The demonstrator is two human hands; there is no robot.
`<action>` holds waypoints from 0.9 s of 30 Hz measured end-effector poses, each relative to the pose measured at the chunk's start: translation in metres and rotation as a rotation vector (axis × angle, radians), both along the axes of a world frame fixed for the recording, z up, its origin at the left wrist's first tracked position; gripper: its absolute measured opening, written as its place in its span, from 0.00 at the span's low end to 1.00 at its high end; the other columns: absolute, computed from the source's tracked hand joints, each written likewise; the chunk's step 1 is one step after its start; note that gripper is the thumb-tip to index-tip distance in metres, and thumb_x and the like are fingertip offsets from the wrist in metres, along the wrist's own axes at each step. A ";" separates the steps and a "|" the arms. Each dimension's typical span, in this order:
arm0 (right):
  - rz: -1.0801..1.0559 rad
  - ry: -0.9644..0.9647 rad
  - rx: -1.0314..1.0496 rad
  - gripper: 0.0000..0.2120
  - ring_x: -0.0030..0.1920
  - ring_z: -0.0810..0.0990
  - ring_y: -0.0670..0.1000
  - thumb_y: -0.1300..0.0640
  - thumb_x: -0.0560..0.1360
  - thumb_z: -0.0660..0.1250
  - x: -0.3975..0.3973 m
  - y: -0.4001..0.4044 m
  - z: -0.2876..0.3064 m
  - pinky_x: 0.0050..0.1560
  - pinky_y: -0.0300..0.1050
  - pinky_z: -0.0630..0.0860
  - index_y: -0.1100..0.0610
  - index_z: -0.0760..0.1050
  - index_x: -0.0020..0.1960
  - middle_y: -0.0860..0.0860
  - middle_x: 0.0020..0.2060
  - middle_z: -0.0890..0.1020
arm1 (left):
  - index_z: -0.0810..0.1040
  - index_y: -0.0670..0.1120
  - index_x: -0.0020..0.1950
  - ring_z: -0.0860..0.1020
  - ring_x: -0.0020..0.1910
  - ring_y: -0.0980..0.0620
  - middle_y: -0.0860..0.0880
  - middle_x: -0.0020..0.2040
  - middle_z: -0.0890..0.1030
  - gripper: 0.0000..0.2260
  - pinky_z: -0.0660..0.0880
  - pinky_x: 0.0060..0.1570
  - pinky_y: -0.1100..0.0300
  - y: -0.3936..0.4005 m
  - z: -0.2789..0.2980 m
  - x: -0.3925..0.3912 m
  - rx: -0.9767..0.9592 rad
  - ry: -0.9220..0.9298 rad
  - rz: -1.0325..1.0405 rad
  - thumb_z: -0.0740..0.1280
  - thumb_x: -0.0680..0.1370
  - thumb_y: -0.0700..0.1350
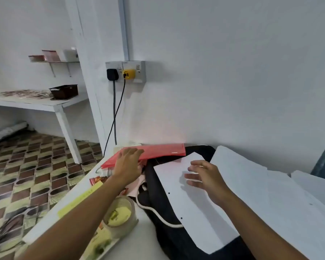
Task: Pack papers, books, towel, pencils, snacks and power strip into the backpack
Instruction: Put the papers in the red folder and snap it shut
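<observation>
Packing looks barely begun to me. From the left: snack packets [98, 180] and a clear jar [120, 214] still lie out at 7 o'clock. My left hand [128, 166] rests flat on the red folder [158, 152], fingers spread, not clenched; the folder's long axis runs 9 to 3. The black backpack [158, 209] lies centre, long axis running 11 to 5. My right hand [204, 177] hovers open over the white paper [188, 209] lying on it, gripping nothing.

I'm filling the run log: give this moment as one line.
left hand: on red folder | right hand: open above white paper | paper: lying on black backpack | stage: packing papers
</observation>
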State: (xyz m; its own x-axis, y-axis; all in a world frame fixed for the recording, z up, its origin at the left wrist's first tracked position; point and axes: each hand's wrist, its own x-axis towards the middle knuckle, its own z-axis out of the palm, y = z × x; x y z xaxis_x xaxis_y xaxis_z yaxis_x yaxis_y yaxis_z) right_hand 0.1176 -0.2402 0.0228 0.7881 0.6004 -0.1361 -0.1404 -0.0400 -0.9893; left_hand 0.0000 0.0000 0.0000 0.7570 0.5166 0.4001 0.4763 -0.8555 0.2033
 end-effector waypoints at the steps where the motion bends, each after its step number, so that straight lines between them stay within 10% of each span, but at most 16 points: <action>1: -0.017 0.048 0.032 0.06 0.48 0.84 0.58 0.63 0.78 0.64 0.001 0.006 0.000 0.45 0.50 0.82 0.59 0.77 0.53 0.60 0.49 0.81 | 0.74 0.49 0.67 0.70 0.67 0.45 0.47 0.66 0.75 0.20 0.64 0.68 0.47 0.007 -0.004 0.003 0.040 0.051 -0.031 0.68 0.75 0.46; 8: -0.112 0.146 0.080 0.10 0.48 0.84 0.59 0.64 0.78 0.63 0.016 0.037 -0.017 0.43 0.48 0.81 0.57 0.73 0.59 0.62 0.52 0.80 | 0.84 0.48 0.48 0.83 0.37 0.46 0.49 0.41 0.85 0.12 0.79 0.33 0.56 0.042 -0.001 0.013 0.253 -0.102 -0.219 0.62 0.72 0.43; 14: -0.175 0.115 0.123 0.17 0.52 0.81 0.61 0.66 0.76 0.63 0.024 0.055 -0.013 0.42 0.46 0.80 0.56 0.69 0.63 0.62 0.53 0.78 | 0.83 0.43 0.53 0.83 0.37 0.45 0.46 0.42 0.85 0.16 0.80 0.36 0.52 0.050 0.079 0.024 0.298 -0.415 -0.275 0.58 0.74 0.40; 19: -0.190 0.132 0.139 0.22 0.51 0.78 0.57 0.66 0.76 0.64 0.030 0.061 -0.002 0.47 0.50 0.79 0.58 0.65 0.68 0.58 0.53 0.76 | 0.83 0.43 0.55 0.81 0.38 0.48 0.48 0.41 0.85 0.17 0.79 0.47 0.55 0.047 0.161 0.030 -0.014 -0.580 -0.189 0.58 0.72 0.36; 27: 0.104 0.190 0.523 0.29 0.62 0.76 0.61 0.45 0.72 0.68 0.033 0.056 0.039 0.66 0.60 0.70 0.59 0.72 0.67 0.61 0.60 0.78 | 0.79 0.40 0.56 0.76 0.27 0.51 0.43 0.38 0.82 0.15 0.66 0.19 0.67 0.041 0.164 0.038 -0.793 -0.703 0.016 0.59 0.75 0.30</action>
